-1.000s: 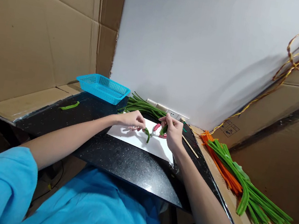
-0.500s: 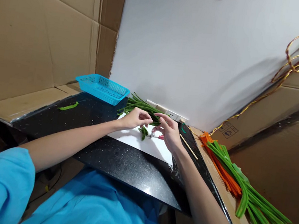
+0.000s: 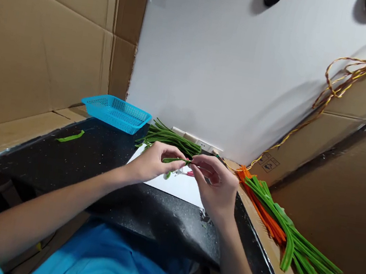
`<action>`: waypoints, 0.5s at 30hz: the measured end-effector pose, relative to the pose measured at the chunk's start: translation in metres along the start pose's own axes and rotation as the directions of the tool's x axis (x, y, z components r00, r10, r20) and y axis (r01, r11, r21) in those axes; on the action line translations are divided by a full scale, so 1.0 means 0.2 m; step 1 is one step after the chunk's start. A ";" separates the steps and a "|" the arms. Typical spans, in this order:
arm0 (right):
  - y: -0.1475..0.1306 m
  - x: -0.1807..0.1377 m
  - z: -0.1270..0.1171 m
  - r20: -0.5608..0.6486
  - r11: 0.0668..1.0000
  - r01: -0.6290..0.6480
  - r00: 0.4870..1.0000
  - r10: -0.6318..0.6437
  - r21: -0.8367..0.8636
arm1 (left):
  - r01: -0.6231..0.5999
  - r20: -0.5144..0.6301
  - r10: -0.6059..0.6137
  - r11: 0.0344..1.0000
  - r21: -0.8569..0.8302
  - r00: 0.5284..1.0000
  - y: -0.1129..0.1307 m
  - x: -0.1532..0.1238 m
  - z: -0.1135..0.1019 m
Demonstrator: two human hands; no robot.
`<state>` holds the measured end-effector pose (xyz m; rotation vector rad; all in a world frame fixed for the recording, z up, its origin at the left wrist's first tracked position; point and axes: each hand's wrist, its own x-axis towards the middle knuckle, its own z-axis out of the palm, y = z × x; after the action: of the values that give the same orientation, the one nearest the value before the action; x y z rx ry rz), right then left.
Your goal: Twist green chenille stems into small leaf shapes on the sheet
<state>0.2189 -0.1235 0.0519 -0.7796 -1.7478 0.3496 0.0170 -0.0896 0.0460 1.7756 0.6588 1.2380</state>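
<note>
My left hand (image 3: 152,165) and my right hand (image 3: 217,185) meet above a white sheet (image 3: 184,187) on the black table (image 3: 104,152). Between their pinched fingertips is a folded green pipe cleaner (image 3: 176,160), which both hands grip, the left on its looped end and the right on its tip. Under the hands, small red-handled pliers (image 3: 187,173) lie on the sheet, partly hidden by my fingers.
A bundle of dark green pipe cleaners (image 3: 168,137) lies behind the sheet. A blue plastic basket (image 3: 116,113) stands at the back left. A loose green piece (image 3: 70,137) lies on the table's left. Green and orange pipe cleaners (image 3: 288,231) are heaped on cardboard at right.
Both hands have lifted off the sheet and come nearer to me with the green pipe cleaner between them. My right hand let go of the pliers, which now lie on the sheet.
</note>
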 end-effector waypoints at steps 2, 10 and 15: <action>-0.07 -0.10 0.04 -0.094 0.999 -0.006 0.996 0.009 0.035 | 0.044 -0.025 -0.045 0.998 -0.035 0.999 0.03 -0.10 0.05; -0.15 -0.46 0.21 -0.346 0.999 -0.047 0.937 0.054 0.027 | 0.145 -0.127 -0.160 0.982 -0.124 0.979 0.06 -0.41 0.18; -0.14 -0.51 0.22 -0.274 1.000 -0.004 0.962 0.005 0.003 | 0.137 -0.089 -0.136 0.991 0.005 0.987 0.11 -0.47 0.18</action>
<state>0.1837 -0.2040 -0.0210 -0.7912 -1.4853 0.2338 0.0145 -0.1884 0.0138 1.6635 0.8255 1.2266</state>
